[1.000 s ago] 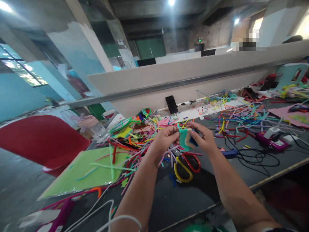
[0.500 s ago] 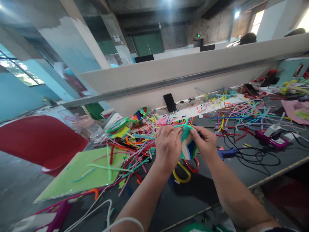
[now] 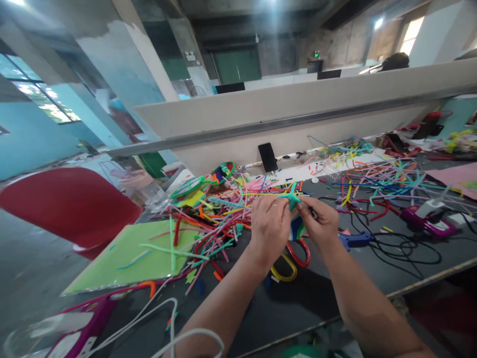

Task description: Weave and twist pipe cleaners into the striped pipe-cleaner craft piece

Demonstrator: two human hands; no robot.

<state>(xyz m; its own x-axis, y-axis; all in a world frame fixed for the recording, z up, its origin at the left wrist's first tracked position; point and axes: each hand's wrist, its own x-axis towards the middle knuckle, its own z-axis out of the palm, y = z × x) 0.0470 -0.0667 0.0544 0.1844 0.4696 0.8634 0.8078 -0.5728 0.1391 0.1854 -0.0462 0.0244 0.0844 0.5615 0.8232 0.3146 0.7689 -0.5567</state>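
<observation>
A small striped piece made of pipe cleaners [image 3: 297, 227], with teal, cream, blue and green bands, is held up over the table between my hands. Teal pipe cleaner ends [image 3: 292, 195] cross at its top. My left hand [image 3: 270, 221] closes on its left side, fingers bent over the upper edge. On the right, my right hand [image 3: 319, 219] pinches it between thumb and fingers. Both hands partly hide the piece. Below it on the table lie a red loop [image 3: 306, 253] and a yellow loop [image 3: 285, 275], perhaps scissor handles.
Loose pipe cleaners [image 3: 219, 223] heap up left of my hands, beside a green sheet [image 3: 130, 248]. A blue glue gun [image 3: 354, 240] lies right, near tangled black cables [image 3: 402, 251] and a purple power strip [image 3: 428, 223]. A phone [image 3: 267, 157] leans on the divider [image 3: 231, 144].
The view has shifted slightly, so everything sits a little further right. The striped piece has tilted, and less of its banded face shows now. Both hands keep their hold.
</observation>
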